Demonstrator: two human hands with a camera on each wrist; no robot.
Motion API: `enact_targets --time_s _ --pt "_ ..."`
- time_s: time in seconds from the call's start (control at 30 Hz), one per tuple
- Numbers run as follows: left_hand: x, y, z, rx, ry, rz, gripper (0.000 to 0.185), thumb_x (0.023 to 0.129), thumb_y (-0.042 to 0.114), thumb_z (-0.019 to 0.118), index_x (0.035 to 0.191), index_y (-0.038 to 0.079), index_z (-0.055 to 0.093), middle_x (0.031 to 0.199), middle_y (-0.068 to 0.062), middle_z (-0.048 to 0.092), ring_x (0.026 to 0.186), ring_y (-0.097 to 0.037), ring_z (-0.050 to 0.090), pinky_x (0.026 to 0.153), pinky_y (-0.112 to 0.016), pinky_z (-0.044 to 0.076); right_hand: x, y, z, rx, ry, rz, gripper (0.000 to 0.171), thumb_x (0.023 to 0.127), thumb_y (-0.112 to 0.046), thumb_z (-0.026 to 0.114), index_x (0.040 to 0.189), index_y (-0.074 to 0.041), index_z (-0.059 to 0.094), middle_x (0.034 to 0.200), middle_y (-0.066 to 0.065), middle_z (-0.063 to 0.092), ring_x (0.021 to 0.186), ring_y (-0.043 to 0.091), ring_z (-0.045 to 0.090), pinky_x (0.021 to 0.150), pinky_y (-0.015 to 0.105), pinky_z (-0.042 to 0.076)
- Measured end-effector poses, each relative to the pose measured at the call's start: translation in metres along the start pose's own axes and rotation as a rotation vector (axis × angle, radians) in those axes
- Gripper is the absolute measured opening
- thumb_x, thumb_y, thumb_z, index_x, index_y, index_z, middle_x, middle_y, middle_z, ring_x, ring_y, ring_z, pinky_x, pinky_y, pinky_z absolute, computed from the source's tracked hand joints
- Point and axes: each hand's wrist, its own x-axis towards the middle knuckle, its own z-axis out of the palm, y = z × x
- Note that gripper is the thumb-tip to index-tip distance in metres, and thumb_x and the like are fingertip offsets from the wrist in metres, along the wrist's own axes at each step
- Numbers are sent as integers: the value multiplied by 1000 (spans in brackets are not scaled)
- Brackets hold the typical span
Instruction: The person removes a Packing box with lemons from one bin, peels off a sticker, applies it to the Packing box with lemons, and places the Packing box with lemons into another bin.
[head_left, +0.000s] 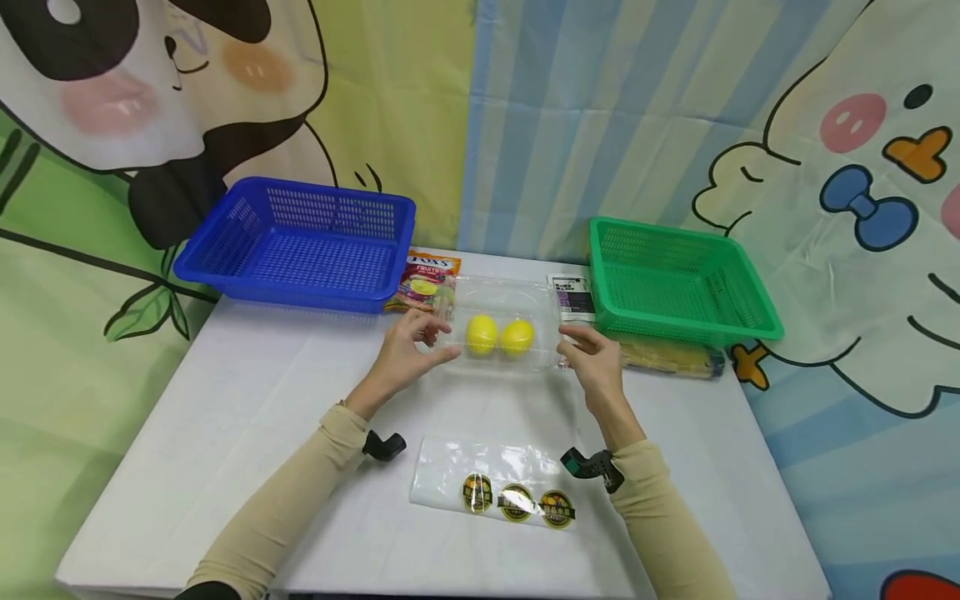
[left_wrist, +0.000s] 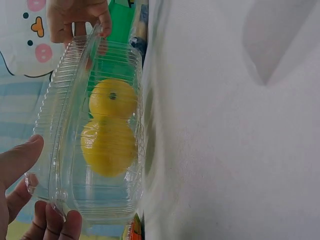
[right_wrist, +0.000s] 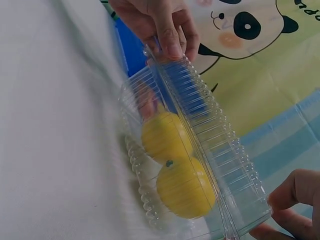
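Two yellow lemons sit side by side inside a clear plastic clamshell box. Its lid is down over them, though I cannot tell whether it is latched. At the left end, my left hand grips the box's rim between thumb and curled fingers. On the opposite end, my right hand pinches the rim; the right wrist view shows its fingertips at a lid corner. The box is at or just above the tabletop. Nearer me, a flat clear plastic bag bears several round black-and-gold stickers.
A blue basket stands at the back left, a green basket at the back right. Between them are a Fox's Fruits packet and a dark-labelled packet. A long straw-coloured bundle lies before the green basket on the white table.
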Motion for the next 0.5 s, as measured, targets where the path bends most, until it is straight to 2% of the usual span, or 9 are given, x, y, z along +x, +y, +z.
enact_targets --time_s 0.23,0.5 --pt "-2 -1 7 68 -13 23 35 81 23 93 106 8 74 96 -10 58 84 -21 59 75 -43 55 -3 7 -6 10 3 30 37 90 -4 70 127 -7 74 134 13 70 100 11 65 71 23 56" --pt "-4 -3 11 58 -24 35 37 81 21 92 108 3 74 102 -17 59 85 -26 60 77 -46 57 -2 16 -7 11 7 32 38 91 -4 69 129 -7 73 139 11 67 99 9 65 71 22 55"
